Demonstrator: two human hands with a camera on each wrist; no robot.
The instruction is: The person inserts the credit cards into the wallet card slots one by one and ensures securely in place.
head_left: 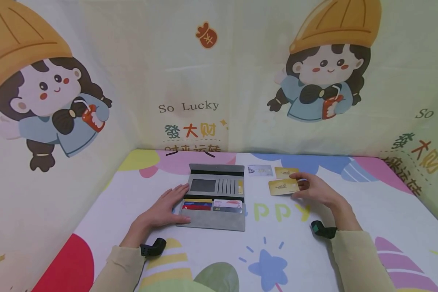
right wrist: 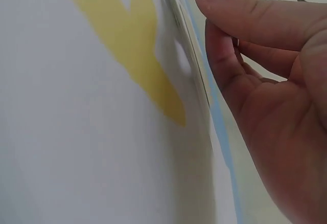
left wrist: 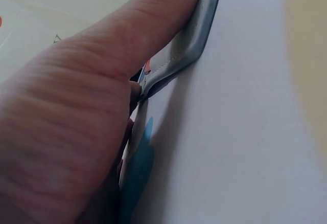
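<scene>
A grey bifold wallet (head_left: 216, 221) lies opened flat on the table, several cards tucked in its lower slots, among them a white-and-pink card (head_left: 228, 203). My left hand (head_left: 162, 208) rests on its left edge, fingers extended, with the thumb (left wrist: 148, 22) across the lower flap. Right of the wallet, my right hand (head_left: 319, 190) pinches a gold card (head_left: 282, 187) by its right end, the card low over the table. A second gold card (head_left: 283, 172) lies just behind, and a silver card (head_left: 260, 170) is beside it to the left.
A printed cloth (head_left: 219, 251) with bright shapes and letters covers the table. Behind and at both sides hangs a pale curtain (head_left: 241, 73) with cartoon figures. Each wrist wears a small black camera, one on the left wrist (head_left: 154, 246) and one on the right (head_left: 323, 229).
</scene>
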